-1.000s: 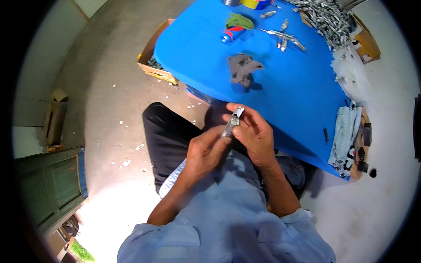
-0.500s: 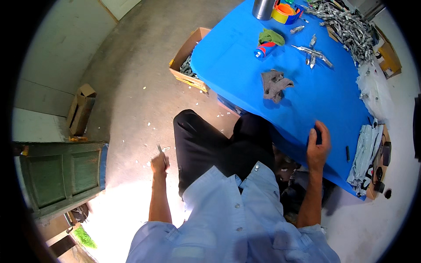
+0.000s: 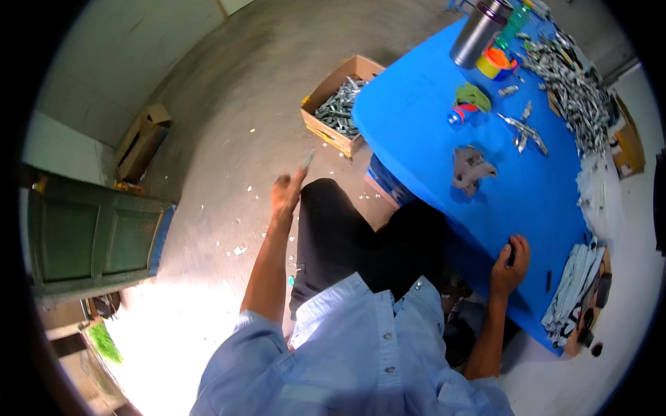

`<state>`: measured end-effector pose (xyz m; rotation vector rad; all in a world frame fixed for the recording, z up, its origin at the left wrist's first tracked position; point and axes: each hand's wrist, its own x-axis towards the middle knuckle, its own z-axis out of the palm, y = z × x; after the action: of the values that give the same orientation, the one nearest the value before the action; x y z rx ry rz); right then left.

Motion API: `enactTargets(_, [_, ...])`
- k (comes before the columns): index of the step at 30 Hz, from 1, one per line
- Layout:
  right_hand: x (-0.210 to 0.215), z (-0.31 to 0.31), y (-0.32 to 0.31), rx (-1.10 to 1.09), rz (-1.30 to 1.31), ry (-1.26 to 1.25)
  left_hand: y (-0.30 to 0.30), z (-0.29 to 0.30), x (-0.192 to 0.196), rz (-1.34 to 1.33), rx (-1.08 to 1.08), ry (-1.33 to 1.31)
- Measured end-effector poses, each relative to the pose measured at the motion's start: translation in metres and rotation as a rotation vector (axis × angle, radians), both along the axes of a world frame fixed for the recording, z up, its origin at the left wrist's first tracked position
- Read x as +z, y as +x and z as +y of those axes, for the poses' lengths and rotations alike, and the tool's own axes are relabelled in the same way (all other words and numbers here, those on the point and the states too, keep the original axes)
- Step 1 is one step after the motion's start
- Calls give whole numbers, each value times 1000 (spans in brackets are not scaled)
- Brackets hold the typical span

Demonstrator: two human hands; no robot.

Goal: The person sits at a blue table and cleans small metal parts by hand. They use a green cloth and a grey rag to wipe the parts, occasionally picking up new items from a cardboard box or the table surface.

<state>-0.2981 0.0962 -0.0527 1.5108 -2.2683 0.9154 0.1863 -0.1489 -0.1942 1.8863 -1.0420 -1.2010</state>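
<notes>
My left hand (image 3: 286,195) is held out over the floor beside my left knee, closed on a slim, pale silvery piece (image 3: 309,158) that juts from the fingertips. The piece is blurred, and I cannot make out its kind. At the near edge of the blue table (image 3: 416,132), my right hand (image 3: 510,270) has its fingers curled round a small dark object (image 3: 512,255), mostly hidden. Farther in on the tabletop lie a crumpled grey cloth (image 3: 472,170) and several slim silvery wrapped pieces (image 3: 525,130).
An open cardboard box (image 3: 326,136) of silvery pieces stands on the floor beside the table. A steel tumbler (image 3: 480,33), tape rolls (image 3: 494,62), a green cloth (image 3: 474,97) and a large silvery pile (image 3: 576,90) occupy the far end. Plastic bags (image 3: 574,284) lie at right.
My left hand has moved forward and toward the box with the silvery piece. My right hand has drawn slightly back and its fingers have curled in. The view has shifted left.
</notes>
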Motion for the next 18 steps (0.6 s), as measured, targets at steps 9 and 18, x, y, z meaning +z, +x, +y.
enactTargets(9, [-1,9,2,-27,38,40,-79,43,29,-307,-349,-405])
enactTargets(18, [-5,-2,-4,21,111,18,-79,47,16,-458,-460,-668])
